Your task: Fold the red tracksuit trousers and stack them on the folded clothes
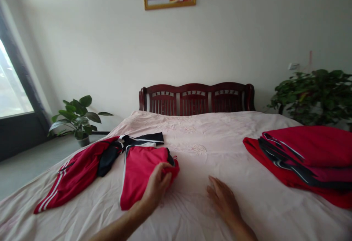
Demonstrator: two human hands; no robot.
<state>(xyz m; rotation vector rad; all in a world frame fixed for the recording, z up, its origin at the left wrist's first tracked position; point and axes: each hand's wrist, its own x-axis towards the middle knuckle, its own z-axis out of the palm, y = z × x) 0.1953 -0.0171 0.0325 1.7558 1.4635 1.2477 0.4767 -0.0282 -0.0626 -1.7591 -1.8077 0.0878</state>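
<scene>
My left hand [158, 182] is at the right edge of a pinkish-red track jacket [140, 169], its fingers curled over a bunched part of the cloth. This jacket is partly folded, with white piping and dark trim. My right hand [224, 200] holds nothing; its fingers are apart, low over the pale bedsheet [198, 211] to the right of the jacket. Left of the folded jacket lies a darker red garment [79, 173] with white stripes along its sleeve. A navy piece with a white stripe [150, 137] extends behind both; which garment it belongs to I cannot tell.
A stack of folded red and navy clothes [310, 153] sits on the bed's right side. Beyond the bed stands a dark wooden headboard [194, 100]. Potted plants flank the bed, one on the left [79, 116] and a bushier one on the right [316, 94].
</scene>
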